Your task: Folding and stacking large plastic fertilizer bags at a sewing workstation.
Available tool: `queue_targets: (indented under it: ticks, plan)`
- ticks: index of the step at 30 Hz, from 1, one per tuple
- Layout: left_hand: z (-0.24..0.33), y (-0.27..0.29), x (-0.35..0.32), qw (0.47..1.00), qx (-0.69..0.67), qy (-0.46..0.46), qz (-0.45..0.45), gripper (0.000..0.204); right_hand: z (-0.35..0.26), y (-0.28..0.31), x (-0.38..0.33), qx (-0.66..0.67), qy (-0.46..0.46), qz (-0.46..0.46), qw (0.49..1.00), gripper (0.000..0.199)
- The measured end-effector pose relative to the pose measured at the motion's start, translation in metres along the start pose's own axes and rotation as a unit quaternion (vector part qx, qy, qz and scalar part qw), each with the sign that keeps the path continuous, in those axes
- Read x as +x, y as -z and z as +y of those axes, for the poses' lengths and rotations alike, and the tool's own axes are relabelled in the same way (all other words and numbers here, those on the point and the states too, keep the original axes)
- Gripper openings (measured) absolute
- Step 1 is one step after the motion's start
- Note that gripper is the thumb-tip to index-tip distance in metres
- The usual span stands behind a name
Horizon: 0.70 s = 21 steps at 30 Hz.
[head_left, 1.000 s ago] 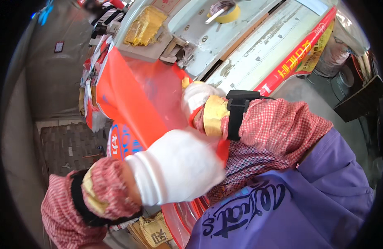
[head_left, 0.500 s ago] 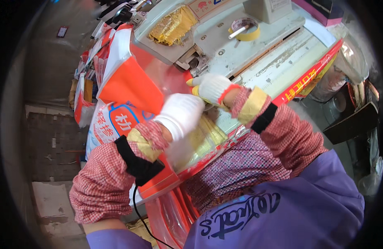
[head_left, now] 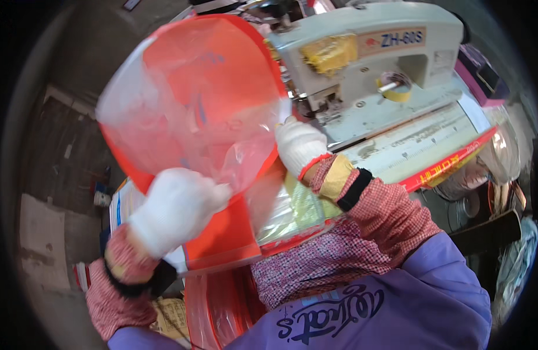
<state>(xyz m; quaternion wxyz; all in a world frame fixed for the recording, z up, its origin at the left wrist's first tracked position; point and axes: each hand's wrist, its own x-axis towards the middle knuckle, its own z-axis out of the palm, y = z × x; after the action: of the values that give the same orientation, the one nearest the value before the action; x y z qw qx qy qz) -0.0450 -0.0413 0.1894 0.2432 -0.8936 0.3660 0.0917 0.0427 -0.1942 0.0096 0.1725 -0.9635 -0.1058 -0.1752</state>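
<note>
The lifted plastic bag (head_left: 193, 99) hides the machine's left end.

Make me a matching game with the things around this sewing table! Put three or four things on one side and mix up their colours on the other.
Things:
1. plastic bag
2. gloves on the left hand and right hand
3. sewing machine
4. apron

Colours:
A. white
B. purple
C. orange-red and clear
D. cream-grey

Pairs: 1-C, 2-A, 3-D, 4-B
</note>
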Motion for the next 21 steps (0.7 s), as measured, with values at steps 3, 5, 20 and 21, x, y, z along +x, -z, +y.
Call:
queue_targets:
  ticks: [3,5,20,21]
  plan:
    - [-0.013,0.039,-0.057,0.954,0.213,-0.012,0.21,0.014,-0.022,0.007,0.009,-0.04,0.025,0.003,0.999,0.011]
    - [-0.036,0.041,-0.078,0.888,0.265,0.04,0.374,0.033,-0.049,0.015,0.008,-0.079,0.144,-0.008,0.986,0.01]
    - [-0.109,-0.215,-0.09,0.916,0.041,0.35,0.194,0.046,-0.005,0.078,-0.073,0.626,-0.041,0.026,0.778,0.02]
    - [-0.108,-0.219,-0.086,0.919,0.089,0.35,0.161,0.032,-0.001,0.069,-0.076,0.586,-0.027,0.036,0.809,0.021]
